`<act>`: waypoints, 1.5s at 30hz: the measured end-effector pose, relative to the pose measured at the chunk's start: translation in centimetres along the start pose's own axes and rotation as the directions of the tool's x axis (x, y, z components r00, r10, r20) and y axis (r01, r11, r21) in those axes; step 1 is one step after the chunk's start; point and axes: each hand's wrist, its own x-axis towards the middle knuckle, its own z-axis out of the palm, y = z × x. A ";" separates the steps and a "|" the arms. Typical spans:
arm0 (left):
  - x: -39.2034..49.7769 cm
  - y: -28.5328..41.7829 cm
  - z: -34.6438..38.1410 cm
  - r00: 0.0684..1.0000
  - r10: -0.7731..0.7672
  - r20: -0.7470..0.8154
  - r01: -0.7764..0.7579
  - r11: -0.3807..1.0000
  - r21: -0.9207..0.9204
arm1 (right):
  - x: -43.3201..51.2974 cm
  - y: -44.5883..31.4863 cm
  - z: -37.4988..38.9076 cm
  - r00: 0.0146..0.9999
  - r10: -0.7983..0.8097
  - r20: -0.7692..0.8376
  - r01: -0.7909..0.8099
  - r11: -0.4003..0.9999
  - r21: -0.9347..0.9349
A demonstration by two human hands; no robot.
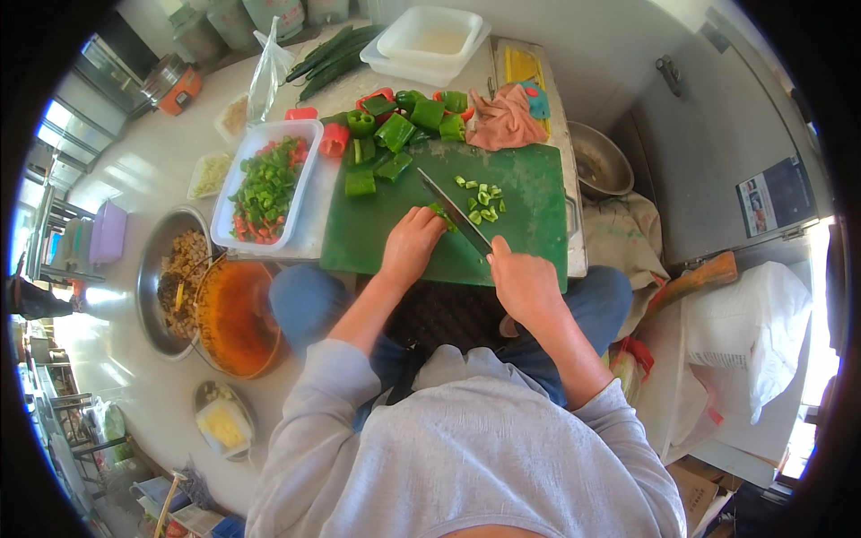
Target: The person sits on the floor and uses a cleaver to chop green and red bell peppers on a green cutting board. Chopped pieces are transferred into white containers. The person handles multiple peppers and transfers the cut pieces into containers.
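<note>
My right hand (528,276) grips the handle of a kitchen knife (454,212), its blade slanting up and left across the green cutting board (525,242). Under the fingers of my left hand (414,242), a piece of green pepper (442,216) is pressed to the board beside the blade, mostly hidden. Small cut bits of green pepper (483,198) lie scattered to the right of the knife. Larger green pepper pieces (395,131) are heaped along the board's far edge, with some red pepper (334,139) among them.
A white plastic tub (313,181) of diced red and green pepper stands left of the board. Cucumbers (333,57), stacked white containers (430,40) and a pink cloth (504,121) lie beyond. On the floor at left are a metal basin (151,316) and an orange-stained bucket (235,323).
</note>
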 end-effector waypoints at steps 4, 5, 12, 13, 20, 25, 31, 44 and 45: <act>0.1 -0.1 0.0 0.998 -0.030 0.047 0.032 0.999 -0.035 | 2.4 -0.1 1.5 0.999 -0.047 -0.001 0.047 0.999 -0.027; 0.0 -0.1 -0.1 0.997 -0.038 0.060 0.040 0.998 -0.046 | 2.8 -0.2 1.9 0.998 -0.054 -0.011 0.054 0.998 -0.012; 0.6 -0.1 -1.8 0.990 -0.126 0.067 0.129 0.991 -0.039 | 2.8 0.4 0.6 0.996 0.067 -0.062 -0.063 0.996 0.065; 0.9 -0.3 -2.0 0.996 -0.082 0.048 0.083 0.996 -0.039 | 2.1 0.7 0.1 0.991 0.120 -0.062 -0.113 0.988 0.106; 3.9 -2.3 -2.1 0.941 0.088 0.327 -0.068 0.995 -0.073 | -0.5 2.1 -1.1 0.989 0.129 -0.075 -0.122 0.988 0.095; 1.9 -0.9 -2.3 0.951 -0.110 0.289 0.111 0.994 0.013 | -1.4 1.5 -0.6 0.991 0.132 -0.034 -0.129 0.989 0.078; 0.9 -0.3 -2.0 0.991 -0.112 0.080 0.120 0.987 -0.105 | -0.3 0.8 0.3 0.999 0.023 -0.044 -0.021 0.999 0.038; 0.6 -0.7 -1.2 0.996 -0.084 0.023 0.086 0.990 -0.108 | 1.0 0.1 0.0 1.000 0.020 0.006 -0.020 0.999 0.033; 0.6 -0.8 -1.1 0.997 -0.077 0.028 0.079 0.990 -0.113 | 1.3 0.0 0.3 1.000 0.016 0.010 -0.016 0.999 0.030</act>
